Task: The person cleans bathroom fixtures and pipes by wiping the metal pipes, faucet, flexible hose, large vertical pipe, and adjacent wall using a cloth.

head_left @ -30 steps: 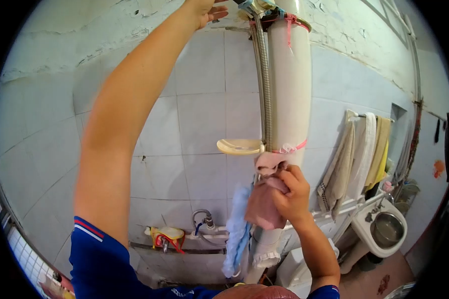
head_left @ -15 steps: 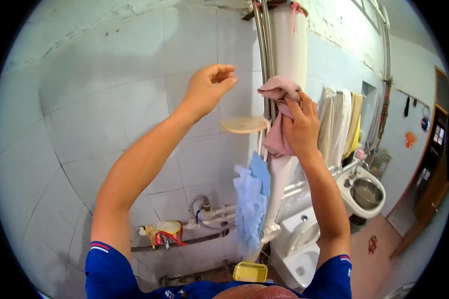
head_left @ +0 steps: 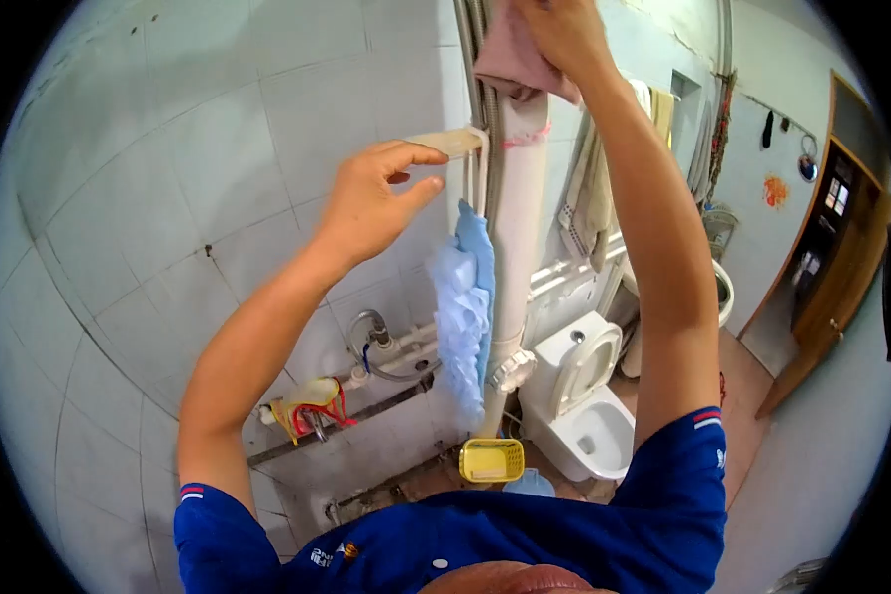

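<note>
At the top of the head view, my right hand (head_left: 564, 35) grips a pink cloth (head_left: 515, 59) against the metal shower hose and pole, in front of the white pipe (head_left: 520, 218). My left hand (head_left: 371, 198) is raised with thumb and fingers apart, holding nothing. It is just below and left of the cream soap dish (head_left: 444, 141), which is mounted on the pole. Under the dish hangs a blue ruffled scrubber (head_left: 462, 317) with a flat blue cloth (head_left: 477, 247) beside it.
A tap (head_left: 312, 421) with a yellow and red mesh bag is low on the tiled wall. On the floor are a yellow basket (head_left: 492, 460), a blue basin (head_left: 530, 483) and a white toilet (head_left: 579, 406). Towels (head_left: 592, 193) hang at the right, near an open wooden door (head_left: 841, 297).
My left hand has come down from the top of the pole to near the soap dish. My right hand has moved up the pipe with the pink cloth. The view has tilted downward.
</note>
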### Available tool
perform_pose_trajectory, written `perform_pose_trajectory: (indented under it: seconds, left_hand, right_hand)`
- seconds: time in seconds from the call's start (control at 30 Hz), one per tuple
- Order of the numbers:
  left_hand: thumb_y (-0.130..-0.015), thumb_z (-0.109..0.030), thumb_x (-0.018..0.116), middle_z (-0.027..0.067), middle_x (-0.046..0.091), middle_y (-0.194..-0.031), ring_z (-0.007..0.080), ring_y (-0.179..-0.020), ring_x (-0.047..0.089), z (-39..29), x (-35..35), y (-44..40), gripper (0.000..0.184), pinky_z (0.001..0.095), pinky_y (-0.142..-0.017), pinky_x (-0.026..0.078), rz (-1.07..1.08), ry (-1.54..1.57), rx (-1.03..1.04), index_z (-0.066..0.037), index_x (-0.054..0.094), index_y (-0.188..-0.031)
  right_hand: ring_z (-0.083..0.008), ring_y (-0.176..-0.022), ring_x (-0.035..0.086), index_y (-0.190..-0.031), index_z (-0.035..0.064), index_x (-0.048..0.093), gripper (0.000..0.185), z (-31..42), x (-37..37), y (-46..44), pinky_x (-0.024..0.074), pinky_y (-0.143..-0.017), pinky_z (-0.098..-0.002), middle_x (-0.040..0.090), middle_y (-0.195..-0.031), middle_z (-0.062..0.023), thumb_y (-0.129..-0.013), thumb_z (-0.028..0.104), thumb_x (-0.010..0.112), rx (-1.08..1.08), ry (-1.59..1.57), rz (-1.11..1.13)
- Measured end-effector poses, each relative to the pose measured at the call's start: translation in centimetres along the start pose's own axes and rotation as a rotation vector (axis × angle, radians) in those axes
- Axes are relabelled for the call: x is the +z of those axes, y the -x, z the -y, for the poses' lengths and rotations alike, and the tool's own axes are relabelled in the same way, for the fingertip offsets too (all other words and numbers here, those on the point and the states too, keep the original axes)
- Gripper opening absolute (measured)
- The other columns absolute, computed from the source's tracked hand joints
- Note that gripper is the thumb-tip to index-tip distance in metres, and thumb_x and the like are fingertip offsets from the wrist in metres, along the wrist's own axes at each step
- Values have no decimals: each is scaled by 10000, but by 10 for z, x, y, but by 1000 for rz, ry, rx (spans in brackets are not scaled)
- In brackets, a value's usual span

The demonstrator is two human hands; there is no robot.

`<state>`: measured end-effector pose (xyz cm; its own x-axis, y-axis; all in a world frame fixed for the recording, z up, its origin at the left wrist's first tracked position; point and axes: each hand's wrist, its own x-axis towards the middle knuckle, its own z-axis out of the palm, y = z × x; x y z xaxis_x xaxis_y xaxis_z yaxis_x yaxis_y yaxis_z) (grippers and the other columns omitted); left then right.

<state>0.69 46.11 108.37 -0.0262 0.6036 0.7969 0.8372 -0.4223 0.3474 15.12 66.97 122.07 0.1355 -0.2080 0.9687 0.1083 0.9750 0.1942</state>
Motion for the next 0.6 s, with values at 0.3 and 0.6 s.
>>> perform_pose_trajectory:
  seconds: [0.3,0.6]
  left_hand:
    - [-819,-103,677,89,684,-1045,176,-951,633,-15,50,27,217,298,-812,505,81,-80,-50,-31,704,-1022]
    - [-842,-122,664,66,683,-1013,153,-931,633,7,112,27,219,289,-782,503,15,-30,-290,-41,705,-1041]
  right_hand:
    - [-323,-1295,429,-1116,75,664,371,14,-46,51,247,-1127,-524,557,-1287,-153,-792,5,496,-356,144,550]
    - [-370,-1244,471,-1002,32,670,259,-3,-27,69,306,-1122,-437,604,-1199,-185,-811,20,495,-478,79,433]
